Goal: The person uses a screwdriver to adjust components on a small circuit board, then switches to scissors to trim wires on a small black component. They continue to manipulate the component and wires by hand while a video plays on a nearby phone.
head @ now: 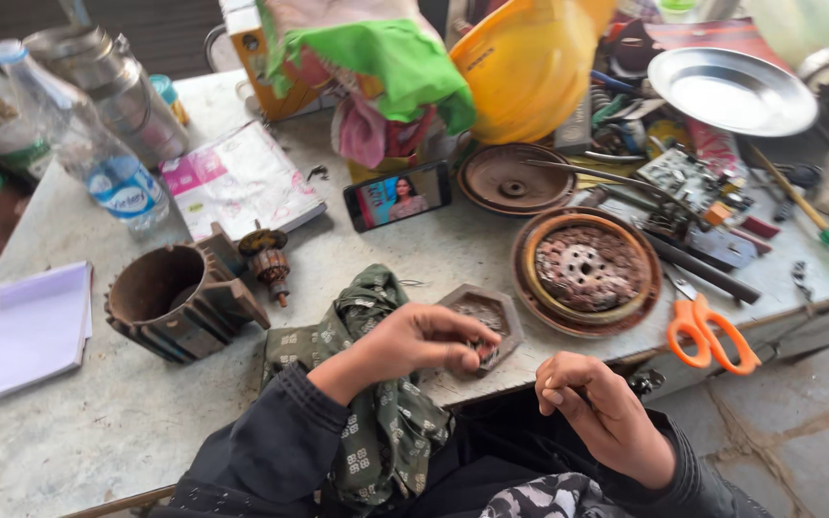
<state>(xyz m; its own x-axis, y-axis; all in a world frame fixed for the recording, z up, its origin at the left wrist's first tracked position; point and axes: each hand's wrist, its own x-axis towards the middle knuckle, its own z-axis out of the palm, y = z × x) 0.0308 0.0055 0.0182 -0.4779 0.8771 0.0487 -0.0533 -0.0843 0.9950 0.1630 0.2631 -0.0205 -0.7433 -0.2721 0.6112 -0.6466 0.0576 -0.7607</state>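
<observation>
My left hand (424, 342) reaches over a small dark hexagonal tray (484, 309) at the table's front edge, its fingertips pinched on small metal parts inside it. A green patterned cloth (367, 336) lies under that forearm. My right hand (595, 408) hangs just off the table edge with fingers curled loosely; whether it holds anything cannot be told. A round rusty dish (587, 269) holding a perforated metal disc sits to the right of the tray.
Orange-handled scissors (712, 336) lie at the front right. A motor housing (179, 297) and an armature (269, 259) sit left, near a phone (397, 195), plastic bottle (107, 158), notepad (35, 331), yellow helmet (530, 62), steel plate (731, 91) and a screwdriver (817, 225).
</observation>
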